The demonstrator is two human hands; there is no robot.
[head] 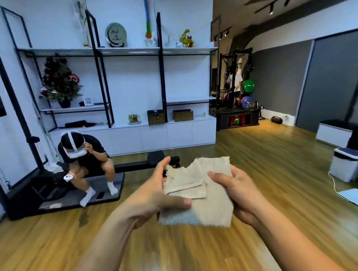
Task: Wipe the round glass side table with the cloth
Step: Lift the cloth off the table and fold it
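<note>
A beige cloth [198, 193] hangs partly folded between both my hands, in front of me above the wooden floor. My left hand [156, 197] grips its left edge with the thumb on top. My right hand [237, 192] holds its right side, thumb pressed on the fabric. No round glass side table is in view.
A person wearing a white headset [77, 151] sits on a black rowing machine [78, 189] at the left. White shelving [131, 86] lines the back wall. A weight rack [237, 92] stands at the far right, a white bin [347, 164] and cable at the right edge.
</note>
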